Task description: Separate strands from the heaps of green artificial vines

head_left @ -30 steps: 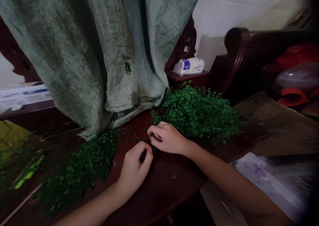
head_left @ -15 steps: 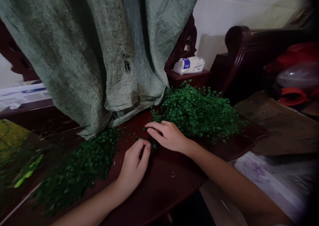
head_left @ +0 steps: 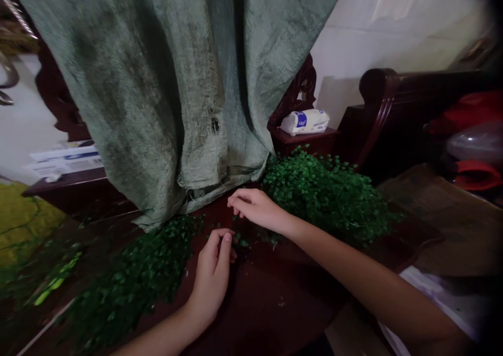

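Note:
Over the dark red table, my left hand is closed, thumb and forefinger pinched on a leafy green sprig showing at the fingertips. Just above and to its right, my right hand has thumb and fingers drawn together; whatever lies between them is too small to make out. Right of that hand rises a bushy heap of thin-stemmed greens. A lower spread of leafy greens lies left of my left hand. Small loose leaves are scattered between the two heaps.
A worn grey-green woven sack hangs down behind the table's middle. A tissue pack sits on a dark wooden ledge at the back. Flattened cardboard and red items are at right, a yellow sheet at left.
The view has shifted, so the scene sits lower and further right. My right hand's fingers, apart before, have drawn together. My left hand stays pinched near the same spot.

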